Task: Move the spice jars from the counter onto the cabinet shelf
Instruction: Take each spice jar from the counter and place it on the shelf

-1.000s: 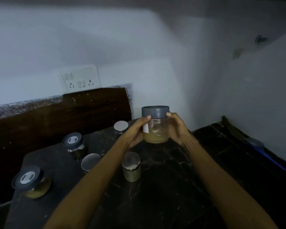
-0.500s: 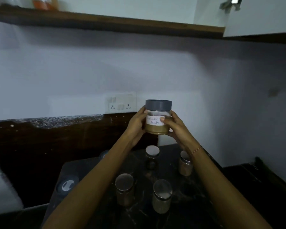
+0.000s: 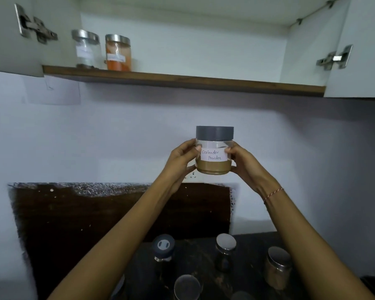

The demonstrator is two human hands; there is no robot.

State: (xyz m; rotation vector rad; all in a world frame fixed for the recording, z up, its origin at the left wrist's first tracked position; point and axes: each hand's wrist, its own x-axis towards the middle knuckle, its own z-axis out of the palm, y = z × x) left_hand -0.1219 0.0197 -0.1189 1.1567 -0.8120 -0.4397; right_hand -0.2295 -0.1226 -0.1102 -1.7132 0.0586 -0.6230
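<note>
On the far left of the open cabinet, a clear jar with a steel lid stands upright on the wooden shelf, and an orange-filled jar stands just beside it to the right, both labelled. Lower, at mid-frame, the left hand curls its fingers and thumb round the left side of the coriander jar, which is held in the air in front of the wall, well below the shelf and above the worktop. The jar stands upright, long axis vertical, grey lid on top, its handwritten label facing the camera, brown powder filling the bottom part. The right hand grips the jar's right side, thumb on the label's edge. Below, on the dark worktop, a grey-lidded jar, a steel-lidded jar and another steel-lidded jar stand upright, apart from one another.
</note>
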